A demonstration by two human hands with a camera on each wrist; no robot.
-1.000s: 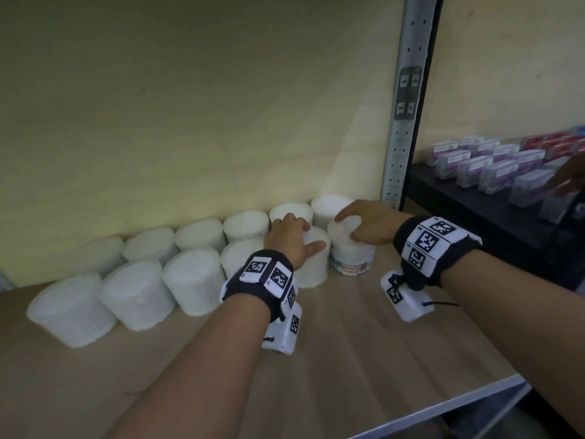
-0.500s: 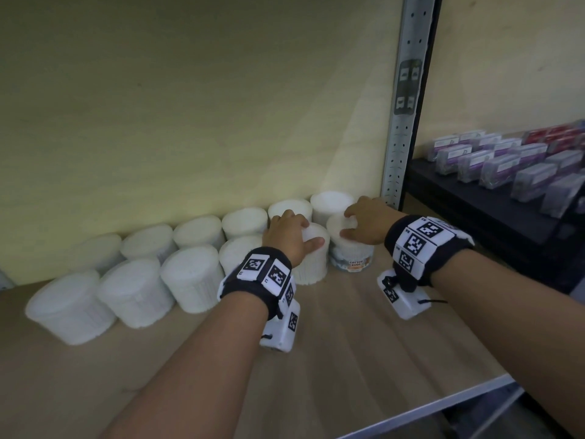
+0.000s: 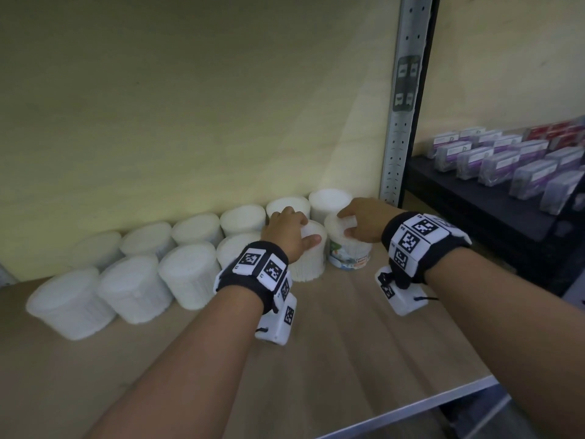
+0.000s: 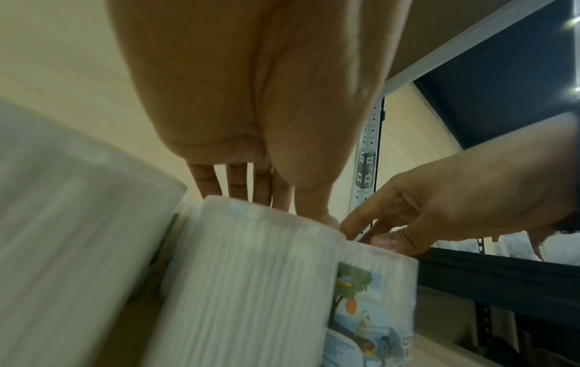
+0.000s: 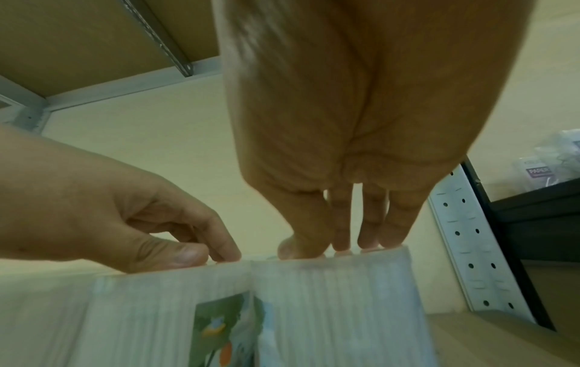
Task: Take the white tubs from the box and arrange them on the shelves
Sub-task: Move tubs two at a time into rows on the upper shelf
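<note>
Several white tubs (image 3: 190, 274) stand in two rows along the back of a wooden shelf (image 3: 348, 350). My left hand (image 3: 299, 228) grips the lid of a plain white tub (image 3: 308, 264) at the right end of the front row, fingers over the far rim and thumb on the near rim. In the left wrist view my left hand (image 4: 282, 206) sits on the plain white tub (image 4: 260, 285). My right hand (image 3: 346, 222) holds the top of the tub beside it, a white tub with a picture label (image 3: 348, 258). The right wrist view shows my right hand (image 5: 336, 248) on the labelled tub (image 5: 329, 310).
A perforated metal upright (image 3: 400, 122) rises just right of the tubs. Beyond it, a dark shelf (image 3: 459, 198) carries rows of purple and red packs (image 3: 506, 160). The wooden shelf's metal front edge (image 3: 411, 410) runs below my forearms. A yellow back wall stands behind the tubs.
Both hands stay on their two tubs at the right end of the front row; only the view has shifted slightly.
</note>
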